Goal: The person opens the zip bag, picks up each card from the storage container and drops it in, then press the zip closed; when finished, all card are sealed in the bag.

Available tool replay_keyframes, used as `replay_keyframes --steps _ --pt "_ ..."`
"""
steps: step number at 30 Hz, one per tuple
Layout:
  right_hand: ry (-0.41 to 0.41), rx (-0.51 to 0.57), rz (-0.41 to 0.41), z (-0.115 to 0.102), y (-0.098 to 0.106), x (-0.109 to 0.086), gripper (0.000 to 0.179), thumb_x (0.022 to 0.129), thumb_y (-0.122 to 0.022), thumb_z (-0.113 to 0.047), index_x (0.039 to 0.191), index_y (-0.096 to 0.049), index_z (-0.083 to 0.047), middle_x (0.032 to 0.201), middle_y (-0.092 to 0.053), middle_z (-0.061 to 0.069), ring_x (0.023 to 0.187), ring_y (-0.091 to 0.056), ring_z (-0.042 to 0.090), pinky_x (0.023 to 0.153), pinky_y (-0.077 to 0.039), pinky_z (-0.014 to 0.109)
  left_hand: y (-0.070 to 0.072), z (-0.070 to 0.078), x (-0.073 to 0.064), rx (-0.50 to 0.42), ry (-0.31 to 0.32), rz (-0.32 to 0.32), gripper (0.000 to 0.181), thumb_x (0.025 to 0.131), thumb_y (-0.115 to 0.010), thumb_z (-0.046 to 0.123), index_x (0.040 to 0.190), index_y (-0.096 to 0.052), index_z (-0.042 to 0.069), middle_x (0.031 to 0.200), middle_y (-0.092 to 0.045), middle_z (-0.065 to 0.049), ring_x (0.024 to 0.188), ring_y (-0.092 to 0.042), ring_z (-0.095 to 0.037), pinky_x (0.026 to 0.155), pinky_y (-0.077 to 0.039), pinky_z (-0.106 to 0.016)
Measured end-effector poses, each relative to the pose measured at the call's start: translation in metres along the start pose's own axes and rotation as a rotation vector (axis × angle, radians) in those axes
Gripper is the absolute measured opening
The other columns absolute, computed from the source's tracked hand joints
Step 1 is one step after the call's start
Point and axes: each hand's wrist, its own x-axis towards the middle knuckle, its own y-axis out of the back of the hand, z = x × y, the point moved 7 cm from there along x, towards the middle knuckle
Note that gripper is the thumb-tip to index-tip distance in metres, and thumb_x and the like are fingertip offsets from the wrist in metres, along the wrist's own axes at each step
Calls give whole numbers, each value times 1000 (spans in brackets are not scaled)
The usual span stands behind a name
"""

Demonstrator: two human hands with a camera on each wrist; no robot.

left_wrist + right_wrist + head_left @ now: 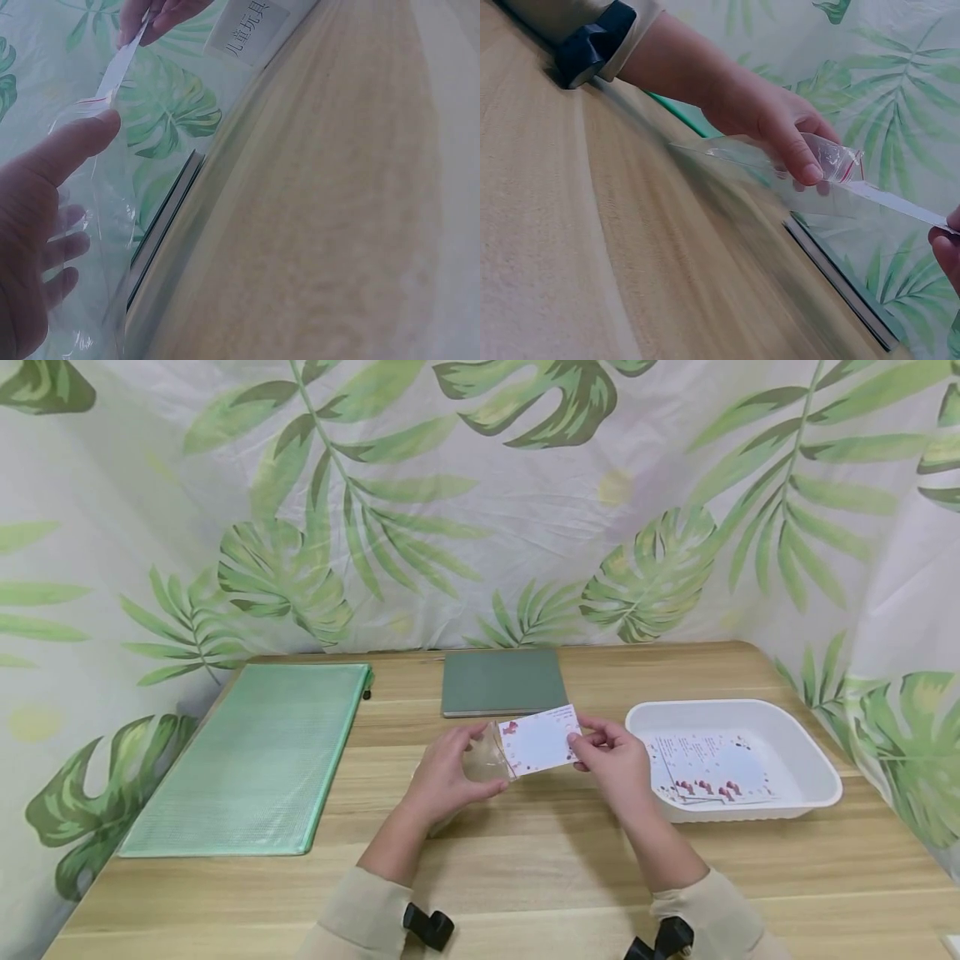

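Between my hands a white printed card (538, 742) with small red figures along its edge is stretched level above the table. My right hand (617, 762) pinches the card's right end between thumb and fingers. A clear zip bag (486, 758) with a red seal line is gripped by my left hand (448, 775), thumb in front and fingers behind. The card's left end is at the bag's mouth, as the right wrist view shows with the bag (832, 159) hanging back past the left hand (780, 135).
To the right stands a white plastic tray (806, 760) with several similar cards (712, 768) in it. A dark green notebook (504, 683) lies at the back middle. On the left is a green mesh zip pouch (255, 760). A leaf-print curtain (525, 527) hangs behind the table.
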Motion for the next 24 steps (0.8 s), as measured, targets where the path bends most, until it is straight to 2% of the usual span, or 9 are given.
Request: replay_keyframes --steps 3,9,17,24 --pt "-5 -31 -20 2 -3 -1 31 85 -72 -7 116 -69 0 75 -63 1 60 -64 8 58 -56 24 0 0 0 1 2 -1 86 67 -87 39 140 -51 12 126 -61 -6 108 -59 -26 99 -42 -48" --pt "53 -60 -23 2 -13 -4 29 85 -72 -8 114 -70 -1 76 -66 6 57 -62 8 54 -53 24 -2 2 0 9 0 -26 87 67 -88 41 140 -50 13 134 -58 -6 113 -57 -26 104 -39 -50" --pt "39 40 -134 5 -28 -5 29 89 -66 -3 117 -67 5 78 -65 8 57 -64 8 57 -56 22 -3 2 -1 20 -12 -29 85 68 -87 41 140 -51 14 137 -57 -7 130 -49 -30 110 -35 -53" --pt "1 77 -262 8 -33 -5 31 96 -58 -4 124 -62 8 95 -71 18 61 -66 8 59 -56 22 -5 5 -2 24 -36 -57 85 68 -87 41 140 -51 11 134 -59 -6 126 -52 -28 109 -38 -51"
